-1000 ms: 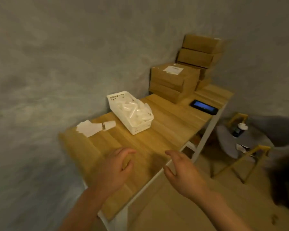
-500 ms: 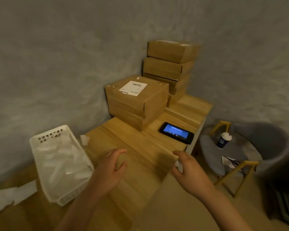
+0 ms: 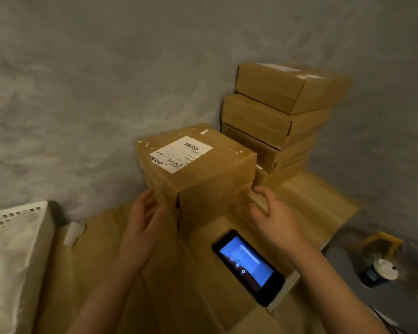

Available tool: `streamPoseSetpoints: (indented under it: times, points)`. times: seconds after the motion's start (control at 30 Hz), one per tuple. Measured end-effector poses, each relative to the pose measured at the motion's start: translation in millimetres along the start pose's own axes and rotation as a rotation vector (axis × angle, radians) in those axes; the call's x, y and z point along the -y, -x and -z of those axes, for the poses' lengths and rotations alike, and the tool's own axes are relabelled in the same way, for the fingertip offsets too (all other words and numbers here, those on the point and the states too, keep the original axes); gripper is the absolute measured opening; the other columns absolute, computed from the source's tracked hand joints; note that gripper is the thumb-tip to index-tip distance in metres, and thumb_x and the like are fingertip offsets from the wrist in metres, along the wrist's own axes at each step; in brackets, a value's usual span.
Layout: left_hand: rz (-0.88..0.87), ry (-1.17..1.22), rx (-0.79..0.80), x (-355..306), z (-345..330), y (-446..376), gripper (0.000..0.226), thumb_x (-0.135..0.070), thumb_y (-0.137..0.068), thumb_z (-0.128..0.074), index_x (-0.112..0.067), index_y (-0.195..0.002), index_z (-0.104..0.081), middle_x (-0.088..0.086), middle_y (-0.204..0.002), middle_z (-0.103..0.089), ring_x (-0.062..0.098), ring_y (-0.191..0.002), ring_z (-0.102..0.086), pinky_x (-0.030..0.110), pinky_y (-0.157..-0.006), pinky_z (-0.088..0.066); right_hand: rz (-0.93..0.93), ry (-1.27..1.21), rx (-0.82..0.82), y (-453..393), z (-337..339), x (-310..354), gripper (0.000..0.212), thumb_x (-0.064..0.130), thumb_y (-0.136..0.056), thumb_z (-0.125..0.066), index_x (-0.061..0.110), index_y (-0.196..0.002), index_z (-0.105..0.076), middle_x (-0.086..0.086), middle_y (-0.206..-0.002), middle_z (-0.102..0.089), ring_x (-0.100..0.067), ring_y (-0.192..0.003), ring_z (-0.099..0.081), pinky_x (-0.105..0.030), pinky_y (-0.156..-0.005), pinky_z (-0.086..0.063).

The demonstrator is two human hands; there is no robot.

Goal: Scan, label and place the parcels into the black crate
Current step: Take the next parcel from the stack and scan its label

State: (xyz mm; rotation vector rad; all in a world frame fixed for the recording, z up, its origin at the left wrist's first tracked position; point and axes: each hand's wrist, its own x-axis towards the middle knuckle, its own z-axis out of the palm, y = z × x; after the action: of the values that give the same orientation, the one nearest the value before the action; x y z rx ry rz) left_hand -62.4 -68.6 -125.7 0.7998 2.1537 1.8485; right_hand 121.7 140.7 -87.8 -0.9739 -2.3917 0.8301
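A brown cardboard parcel (image 3: 210,186) with a white barcode label (image 3: 180,154) sits on top of another box at the back of the wooden table (image 3: 309,203). My left hand (image 3: 141,220) is at its left front corner, fingers apart and touching or nearly touching the side. My right hand (image 3: 274,218) hovers open just right of the parcel, apart from it. Behind stands a taller stack of parcels (image 3: 278,116) against the wall. A handheld scanner (image 3: 247,265) with a lit blue screen lies on the table below my right hand. The black crate is not in view.
A white plastic basket (image 3: 12,237) holding white items stands at the left edge. A small white roll (image 3: 73,231) lies beside it. To the right, below the table, a grey chair (image 3: 348,268) with yellow arms holds a lidded cup (image 3: 379,274).
The view has closed in on the parcels. Both hands have moved forward from the table's front edge to either side of the labelled parcel.
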Motion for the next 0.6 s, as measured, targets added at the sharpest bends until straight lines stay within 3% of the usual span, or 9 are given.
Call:
streamPoseSetpoints:
  times: [0.03, 0.17, 0.23, 0.3, 0.37, 0.47, 0.53, 0.6]
  points:
    - [0.031, 0.043, -0.038, -5.5, -8.9, -1.5, 0.044, -0.034, -0.098, -0.052, -0.037, -0.141, -0.041, -0.017, -0.128, -0.053, -0.015, -0.112, -0.053, 0.018, -0.086, -0.046, 0.008, -0.049, -0.001, -16.3, 3.7, -4.8, 0.047, 0.035, -0.095, -0.055, 0.033, -0.139, -0.041, 0.006, -0.127, -0.057, -0.006, -0.085, -0.054, -0.018, -0.067, -0.043]
    - [0.113, 0.11, -0.11, -20.9, -31.4, -6.1, 0.049, -0.041, -0.1, -0.047, -0.036, -0.148, -0.035, -0.022, -0.132, -0.049, 0.005, -0.123, -0.051, 0.017, -0.085, -0.043, -0.062, -0.342, 0.008, -69.8, 11.7, -13.6, 0.049, 0.031, -0.096, -0.056, 0.03, -0.142, -0.039, 0.008, -0.139, -0.05, -0.007, -0.119, -0.048, -0.033, -0.097, -0.046]
    - [0.127, 0.133, -0.111, -25.7, -38.8, -8.0, 0.06, -0.05, -0.095, -0.048, -0.034, -0.151, -0.031, -0.022, -0.138, -0.047, 0.006, -0.127, -0.05, 0.024, -0.096, -0.044, -0.093, -0.468, 0.026, -86.8, 11.8, -14.5, 0.054, 0.036, -0.097, -0.054, 0.028, -0.146, -0.033, 0.004, -0.143, -0.047, -0.01, -0.125, -0.046, -0.034, -0.102, -0.043]
    - [0.139, 0.16, -0.111, -29.0, -44.9, -6.9, 0.073, -0.057, -0.087, -0.048, -0.032, -0.153, -0.028, -0.017, -0.147, -0.043, 0.004, -0.132, -0.046, 0.025, -0.104, -0.042, -0.1, -0.578, 0.041, -96.3, 11.0, -14.4, 0.058, 0.042, -0.097, -0.051, 0.029, -0.149, -0.03, 0.006, -0.144, -0.045, -0.008, -0.123, -0.044, -0.028, -0.097, -0.043]
    - [0.15, 0.171, -0.116, -34.8, -51.2, -4.2, 0.075, -0.054, -0.085, -0.047, -0.03, -0.154, -0.027, -0.017, -0.146, -0.043, -0.002, -0.128, -0.045, 0.01, -0.094, -0.042, -0.097, -0.637, 0.078, -98.8, 9.0, -15.3, 0.056, 0.046, -0.097, -0.048, 0.033, -0.149, -0.03, 0.01, -0.138, -0.045, -0.005, -0.118, -0.043, -0.021, -0.085, -0.044]
    - [0.145, 0.19, -0.141, -41.3, -57.5, 2.4, 0.064, -0.049, -0.09, -0.047, -0.036, -0.15, -0.028, -0.031, -0.128, -0.046, -0.018, -0.108, -0.048, 0.001, -0.082, -0.045, -0.055, -0.641, 0.092, -90.7, 6.4, -16.7, 0.054, 0.049, -0.096, -0.047, 0.033, -0.146, -0.035, 0.008, -0.143, -0.045, -0.011, -0.126, -0.045, -0.032, -0.097, -0.047]
    - [0.142, 0.207, -0.178, -43.3, -54.7, 6.9, 0.064, -0.054, -0.087, -0.048, -0.042, -0.147, -0.029, -0.032, -0.124, -0.049, -0.015, -0.109, -0.051, 0.015, -0.096, -0.047, -0.009, -0.667, 0.074, -79.4, 5.6, -14.9, 0.049, 0.047, -0.096, -0.048, 0.032, -0.142, -0.04, 0.014, -0.136, -0.049, -0.007, -0.124, -0.047, -0.031, -0.097, -0.047]
    - [0.145, 0.236, -0.221, -40.7, -45.2, 12.0, 0.068, -0.06, -0.085, -0.051, -0.042, -0.147, -0.034, -0.023, -0.132, -0.054, -0.002, -0.119, -0.055, 0.031, -0.104, -0.046, 0.037, -0.706, 0.08, -64.6, 6.4, -8.4, 0.039, 0.043, -0.097, -0.048, 0.035, -0.135, -0.044, 0.029, -0.118, -0.05, 0.009, -0.108, -0.049, -0.018, -0.083, -0.044]
